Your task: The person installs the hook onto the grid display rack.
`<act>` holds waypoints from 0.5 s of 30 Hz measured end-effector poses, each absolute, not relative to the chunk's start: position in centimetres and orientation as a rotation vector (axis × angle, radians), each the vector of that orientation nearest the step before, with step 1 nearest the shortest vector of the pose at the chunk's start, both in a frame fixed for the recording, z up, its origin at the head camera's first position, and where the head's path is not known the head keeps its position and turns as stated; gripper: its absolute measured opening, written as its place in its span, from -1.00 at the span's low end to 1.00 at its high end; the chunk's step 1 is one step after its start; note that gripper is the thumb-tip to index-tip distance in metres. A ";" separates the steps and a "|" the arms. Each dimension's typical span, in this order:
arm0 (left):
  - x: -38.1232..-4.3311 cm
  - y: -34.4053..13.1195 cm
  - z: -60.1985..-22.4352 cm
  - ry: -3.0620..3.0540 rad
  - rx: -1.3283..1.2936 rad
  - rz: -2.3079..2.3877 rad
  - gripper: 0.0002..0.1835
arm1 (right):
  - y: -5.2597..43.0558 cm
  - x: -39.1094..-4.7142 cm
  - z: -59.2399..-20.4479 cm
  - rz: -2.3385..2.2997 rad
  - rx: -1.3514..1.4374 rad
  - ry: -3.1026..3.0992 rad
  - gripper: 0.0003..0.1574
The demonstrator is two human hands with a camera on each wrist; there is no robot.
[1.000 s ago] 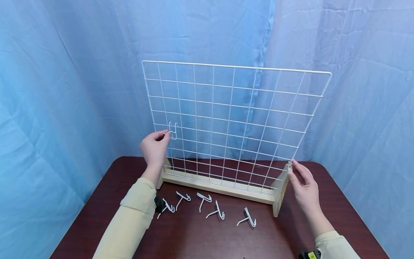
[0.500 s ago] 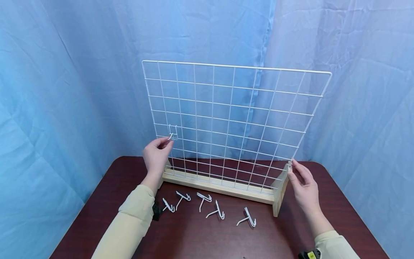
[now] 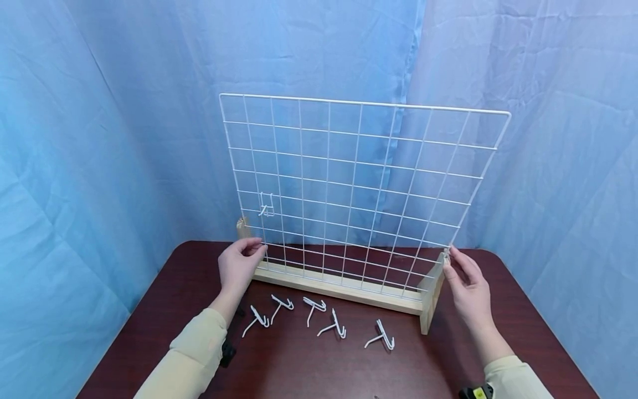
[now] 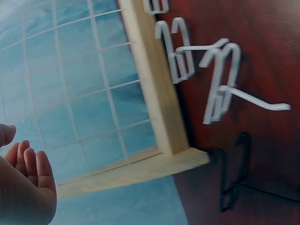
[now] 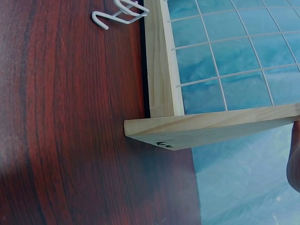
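Observation:
A white wire grid panel (image 3: 362,103) stands upright in a pale wooden stand (image 3: 339,291). One white wire hook (image 3: 266,210) hangs on the panel's left side, its prong pointing forward. My left hand (image 3: 240,265) is below this hook, by the stand's left side, with fingers loosely bent and nothing in them. In the left wrist view, the left fingers (image 4: 32,164) are apart from the thumb. My right hand (image 3: 471,285) pinches the top of the stand's right upright at the panel's edge; in the right wrist view only a bit of the right hand (image 5: 294,166) shows.
Several white hooks (image 3: 385,337) lie in a loose row on the dark red table (image 3: 319,371) before the stand. A black hook (image 4: 225,187) lies near the stand's left end in the left wrist view. Blue curtains (image 3: 149,111) surround the table.
The left hand pushed the hook down slightly on the grid, let go of it and moved down. The hook now hangs by itself. The right hand has stayed in place.

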State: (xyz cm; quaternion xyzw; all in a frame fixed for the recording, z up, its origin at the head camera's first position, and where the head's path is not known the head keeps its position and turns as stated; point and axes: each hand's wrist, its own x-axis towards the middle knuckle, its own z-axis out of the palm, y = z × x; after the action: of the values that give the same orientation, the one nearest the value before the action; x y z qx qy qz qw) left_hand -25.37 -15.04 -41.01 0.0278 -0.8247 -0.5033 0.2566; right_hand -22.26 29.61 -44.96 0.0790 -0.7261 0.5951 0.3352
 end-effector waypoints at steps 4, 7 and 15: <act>-24.6 -15.4 -42.1 -2.291 0.048 -1.345 -0.78 | 29.6 -22.3 -44.9 1.556 0.208 -1.889 -0.45; -24.1 -15.7 -42.9 -2.322 0.032 -1.342 -0.77 | 29.5 -22.2 -44.9 1.555 0.211 -1.885 -0.46; -23.3 -16.7 -44.8 -2.424 -0.030 -1.348 -0.65 | 29.7 -22.3 -45.1 1.548 0.239 -1.870 -0.46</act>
State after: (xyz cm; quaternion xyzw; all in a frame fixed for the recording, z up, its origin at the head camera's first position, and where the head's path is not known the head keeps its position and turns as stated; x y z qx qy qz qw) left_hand -23.33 -16.73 -44.76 -0.0105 -0.8592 -0.4778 0.1829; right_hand -22.34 29.65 -45.06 0.0921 -0.7199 0.5958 0.3439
